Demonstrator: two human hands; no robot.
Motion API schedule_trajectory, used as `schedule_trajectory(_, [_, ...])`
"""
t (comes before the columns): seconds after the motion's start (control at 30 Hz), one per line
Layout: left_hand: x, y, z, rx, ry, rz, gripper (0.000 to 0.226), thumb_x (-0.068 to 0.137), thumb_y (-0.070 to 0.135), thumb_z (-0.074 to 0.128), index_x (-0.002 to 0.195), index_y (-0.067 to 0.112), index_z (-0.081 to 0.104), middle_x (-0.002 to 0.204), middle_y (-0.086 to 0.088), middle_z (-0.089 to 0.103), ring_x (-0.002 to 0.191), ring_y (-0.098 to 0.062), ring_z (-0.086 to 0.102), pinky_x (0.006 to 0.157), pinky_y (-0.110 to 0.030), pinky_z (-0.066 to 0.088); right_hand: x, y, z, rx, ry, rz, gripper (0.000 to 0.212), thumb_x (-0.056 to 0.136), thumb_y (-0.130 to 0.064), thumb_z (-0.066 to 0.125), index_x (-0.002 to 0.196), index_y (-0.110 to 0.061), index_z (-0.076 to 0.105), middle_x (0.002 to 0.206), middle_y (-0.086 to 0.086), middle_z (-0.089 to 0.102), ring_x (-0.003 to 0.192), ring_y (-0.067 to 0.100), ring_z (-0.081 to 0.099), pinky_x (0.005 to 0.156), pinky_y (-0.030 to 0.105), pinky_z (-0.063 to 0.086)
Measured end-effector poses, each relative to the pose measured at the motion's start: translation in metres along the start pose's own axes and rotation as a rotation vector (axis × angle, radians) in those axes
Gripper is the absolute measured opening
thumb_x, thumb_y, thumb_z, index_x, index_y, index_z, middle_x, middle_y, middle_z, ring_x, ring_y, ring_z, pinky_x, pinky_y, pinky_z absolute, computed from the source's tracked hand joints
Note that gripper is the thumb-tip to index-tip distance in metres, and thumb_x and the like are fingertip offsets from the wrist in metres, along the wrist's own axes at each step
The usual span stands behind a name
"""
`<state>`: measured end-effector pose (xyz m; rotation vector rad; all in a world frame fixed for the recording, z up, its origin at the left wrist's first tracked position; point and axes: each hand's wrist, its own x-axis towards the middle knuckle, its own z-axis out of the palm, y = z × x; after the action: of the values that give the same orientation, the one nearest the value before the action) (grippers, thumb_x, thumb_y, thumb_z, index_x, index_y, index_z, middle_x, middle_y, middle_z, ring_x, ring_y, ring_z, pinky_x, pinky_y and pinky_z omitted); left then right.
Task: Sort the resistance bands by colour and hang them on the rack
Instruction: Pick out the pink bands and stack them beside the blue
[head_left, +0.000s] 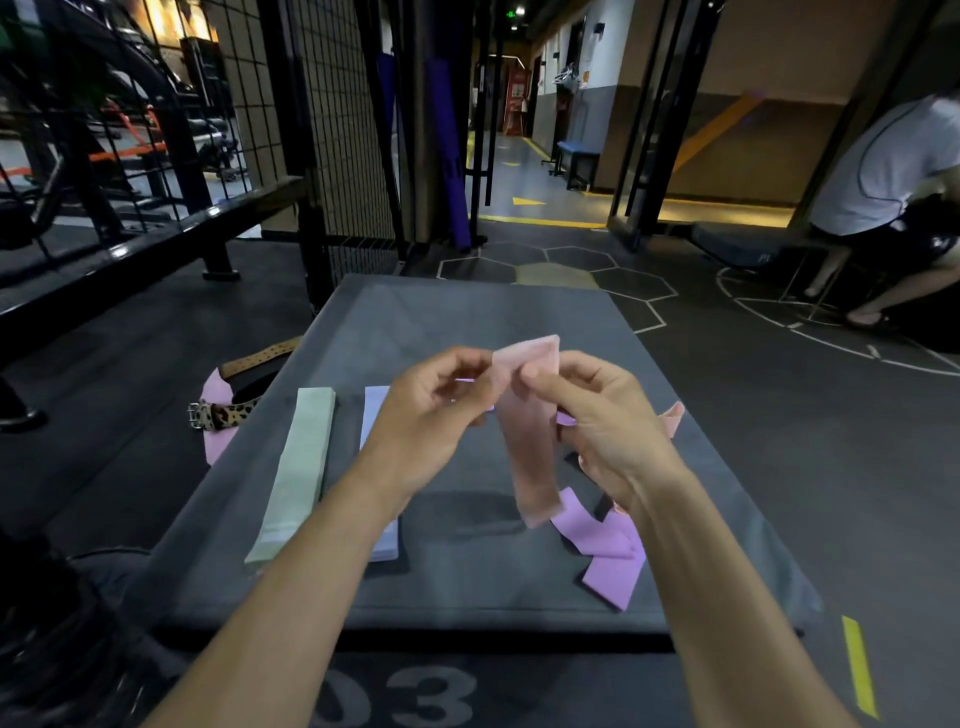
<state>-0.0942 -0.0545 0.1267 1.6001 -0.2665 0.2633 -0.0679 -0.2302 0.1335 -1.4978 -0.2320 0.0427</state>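
Both hands hold a pale pink band (530, 441) upright above the grey padded box (467, 571). My left hand (441, 405) pinches its top edge from the left, and my right hand (602, 415) pinches it from the right. The band's lower end hangs free. A pale green band (298, 467) lies flat on the box at the left. Beside it lies a lavender band (375, 410), partly hidden by my left forearm. Purple bands (608, 561) lie crumpled at the right. Another pink band end (674, 417) shows behind my right hand.
A leopard-print belt (223, 413) and a tan belt (260, 358) lie on a pink mat off the box's left edge. A black wire rack (332, 130) stands behind at the left. A seated person (883, 197) is at the far right.
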Motion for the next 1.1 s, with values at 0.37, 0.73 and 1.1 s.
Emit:
schedule_trajectory(0.37, [0.020, 0.005, -0.011, -0.595, 0.094, -0.303, 0.021, 0.103, 0.021, 0.050, 0.110, 0.004, 0.058, 0.089, -0.015, 0.062, 0.093, -0.031, 0.060, 0.087, -0.044, 0.052, -0.005, -0.002, -0.001, -0.053, -0.044, -0.174, 0.011, 0.085, -0.011, 0.078, 0.089, -0.004, 0.072, 0.079, 0.011, 0.070, 0.072, 0.020, 0.060, 0.076, 0.041, 0.050])
schedule_trajectory(0.73, [0.007, 0.021, -0.007, -0.510, -0.184, -0.191, 0.022, 0.089, 0.022, 0.049, 0.076, 0.006, 0.055, 0.087, -0.014, 0.038, 0.084, -0.029, 0.039, 0.084, -0.037, 0.038, -0.006, 0.001, 0.008, -0.072, -0.321, -0.072, 0.034, 0.091, -0.025, 0.065, 0.114, -0.001, 0.058, 0.114, 0.011, 0.068, 0.110, 0.024, 0.066, 0.098, 0.048, 0.053])
schedule_trajectory(1.1, [0.010, 0.011, -0.006, -0.453, -0.166, -0.182, 0.021, 0.090, 0.022, 0.048, 0.084, 0.007, 0.061, 0.106, -0.003, 0.059, 0.097, -0.027, 0.052, 0.088, -0.043, 0.042, -0.010, 0.004, 0.021, -0.051, -0.311, -0.139, 0.014, 0.094, -0.014, 0.066, 0.095, 0.000, 0.066, 0.093, 0.017, 0.067, 0.092, 0.024, 0.062, 0.096, 0.042, 0.053])
